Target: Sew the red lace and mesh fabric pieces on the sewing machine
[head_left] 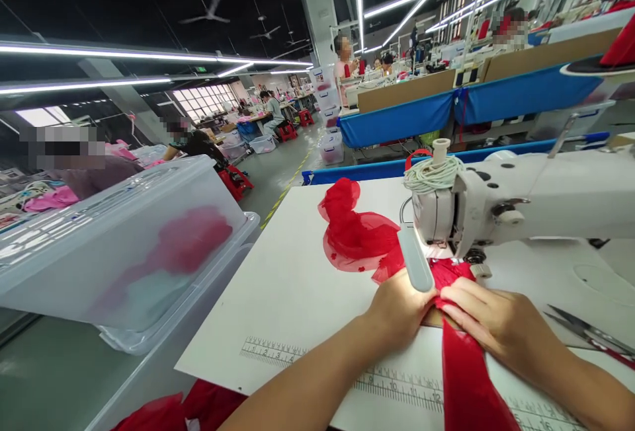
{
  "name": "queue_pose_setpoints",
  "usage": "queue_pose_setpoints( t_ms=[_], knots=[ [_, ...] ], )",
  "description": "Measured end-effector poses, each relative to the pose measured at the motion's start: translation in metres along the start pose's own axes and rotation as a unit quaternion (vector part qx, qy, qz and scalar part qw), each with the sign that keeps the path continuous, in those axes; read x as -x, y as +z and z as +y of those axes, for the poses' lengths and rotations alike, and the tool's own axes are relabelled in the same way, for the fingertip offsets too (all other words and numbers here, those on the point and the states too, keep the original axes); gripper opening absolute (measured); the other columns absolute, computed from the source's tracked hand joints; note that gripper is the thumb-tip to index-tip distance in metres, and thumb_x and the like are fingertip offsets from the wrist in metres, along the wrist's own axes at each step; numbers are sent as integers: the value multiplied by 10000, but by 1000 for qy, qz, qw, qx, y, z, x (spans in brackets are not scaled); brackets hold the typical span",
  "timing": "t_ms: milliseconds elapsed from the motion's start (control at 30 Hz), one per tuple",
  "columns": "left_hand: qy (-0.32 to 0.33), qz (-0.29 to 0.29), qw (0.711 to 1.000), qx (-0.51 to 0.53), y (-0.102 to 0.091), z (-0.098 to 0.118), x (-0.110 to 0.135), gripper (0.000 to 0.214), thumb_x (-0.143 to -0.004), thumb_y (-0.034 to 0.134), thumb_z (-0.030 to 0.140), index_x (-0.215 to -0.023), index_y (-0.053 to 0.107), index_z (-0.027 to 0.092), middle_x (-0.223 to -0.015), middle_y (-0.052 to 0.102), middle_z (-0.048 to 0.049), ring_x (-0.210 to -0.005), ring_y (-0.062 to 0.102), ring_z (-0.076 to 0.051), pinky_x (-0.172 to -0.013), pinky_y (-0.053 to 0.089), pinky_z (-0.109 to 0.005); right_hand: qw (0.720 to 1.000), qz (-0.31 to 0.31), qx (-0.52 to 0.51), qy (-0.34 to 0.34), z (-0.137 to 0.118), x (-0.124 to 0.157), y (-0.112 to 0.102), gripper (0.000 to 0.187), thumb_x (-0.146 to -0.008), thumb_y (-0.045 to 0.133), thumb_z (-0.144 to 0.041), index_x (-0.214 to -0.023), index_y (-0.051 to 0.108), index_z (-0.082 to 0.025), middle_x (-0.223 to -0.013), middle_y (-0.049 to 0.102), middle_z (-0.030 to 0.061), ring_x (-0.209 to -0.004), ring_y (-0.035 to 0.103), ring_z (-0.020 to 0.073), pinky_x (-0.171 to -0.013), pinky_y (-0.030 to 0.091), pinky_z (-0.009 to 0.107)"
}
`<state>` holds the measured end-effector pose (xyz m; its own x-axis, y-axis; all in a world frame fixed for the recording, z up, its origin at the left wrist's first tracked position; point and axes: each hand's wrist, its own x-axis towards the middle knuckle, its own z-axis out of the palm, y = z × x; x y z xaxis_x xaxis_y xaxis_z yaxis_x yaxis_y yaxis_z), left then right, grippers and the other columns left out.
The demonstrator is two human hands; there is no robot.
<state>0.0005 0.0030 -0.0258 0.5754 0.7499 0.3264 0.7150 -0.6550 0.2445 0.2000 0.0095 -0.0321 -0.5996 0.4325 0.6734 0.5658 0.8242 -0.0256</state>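
Red fabric (466,365) runs from the front edge of the white table (278,272) up under the head of a white sewing machine (536,193). My left hand (399,309) is closed on the fabric just in front of the needle area, its fingertips partly hidden by a pale, flat, rounded piece (415,260). Close beside it, my right hand (496,315) pinches the same fabric, fingers bent together. Sheer red cloth (364,239) lies bunched on the table beyond my left hand. The needle itself is hidden.
Dark-bladed scissors (590,335) lie right of my right arm. A printed ruler scale (397,385) crosses the table front. Left stand clear plastic bins (124,246). A cord spool (434,173) sits by the machine head. Other people work at tables farther back.
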Motion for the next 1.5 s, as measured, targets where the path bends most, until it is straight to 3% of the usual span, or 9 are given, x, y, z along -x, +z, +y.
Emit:
queue_pose_setpoints(
  t_ms=[167,467,600,800,1000,1100,1200,1333,1500],
  knots=[
    [31,-6,997,66,-6,-4,-2,180,-900,508,111,-736,502,184,-745,545,4,-682,489,-128,-609,393,-242,999,6,-22,24,-2,-3,0,416,-1064,326,-271,-834,666,-201,-813,728,48,-543,635,131,-428,384,261],
    [-85,-16,974,211,-16,-3,-4,170,-909,507,122,-843,654,178,-748,634,-1,-693,573,-154,-663,453,-261,975,-63,-138,161,1,-3,0,312,-1034,409,-327,-873,663,-242,-804,729,3,-654,676,145,-577,506,249],
    [-91,29,985,146,-6,2,-2,190,-936,579,230,-766,641,170,-693,598,-2,-642,534,-142,-602,411,-254,978,-68,-134,145,2,-3,-2,315,-1041,400,-320,-882,658,-239,-779,706,2,-633,655,131,-559,490,234],
    [40,112,993,-15,5,3,5,341,-1003,460,220,-687,577,175,-607,512,13,-533,423,-109,-495,279,-240,998,-62,6,28,11,8,-5,237,-1001,420,-220,-949,651,-218,-958,738,49,-571,628,132,-439,372,255],
    [75,69,988,-114,6,9,12,263,-905,441,36,-739,593,172,-759,627,-21,-575,524,-123,-467,341,-245,997,-54,52,33,11,9,-6,287,-845,411,2,-807,615,-197,-820,698,31,-569,567,128,-458,314,278],
    [54,6,993,-101,-6,18,15,241,-981,424,172,-924,657,152,-955,676,-81,-720,617,-167,-602,516,-279,997,-38,50,37,10,7,-6,283,-821,415,16,-783,601,-194,-790,670,43,-638,557,155,-503,341,287],
    [47,-37,996,-63,-18,26,17,505,-1056,287,444,-1046,672,118,-1031,669,-137,-804,637,-212,-691,572,-339,998,-42,44,33,10,6,-6,272,-829,419,8,-774,588,-198,-760,644,41,-637,527,162,-522,361,288],
    [45,-3,996,-79,-19,30,20,869,-991,30,669,-1008,696,111,-969,671,-161,-709,611,-221,-599,538,-345,998,-43,45,25,12,5,-8,256,-827,430,0,-757,571,-203,-734,629,33,-630,518,163,-519,358,289],
    [48,32,994,-97,-8,29,22,887,-943,92,756,-972,703,113,-883,677,-149,-683,601,-227,-596,522,-345,998,-30,56,18,12,5,-8,276,-834,411,10,-736,554,-204,-706,619,25,-603,491,159,-507,328,288]
  ],
)
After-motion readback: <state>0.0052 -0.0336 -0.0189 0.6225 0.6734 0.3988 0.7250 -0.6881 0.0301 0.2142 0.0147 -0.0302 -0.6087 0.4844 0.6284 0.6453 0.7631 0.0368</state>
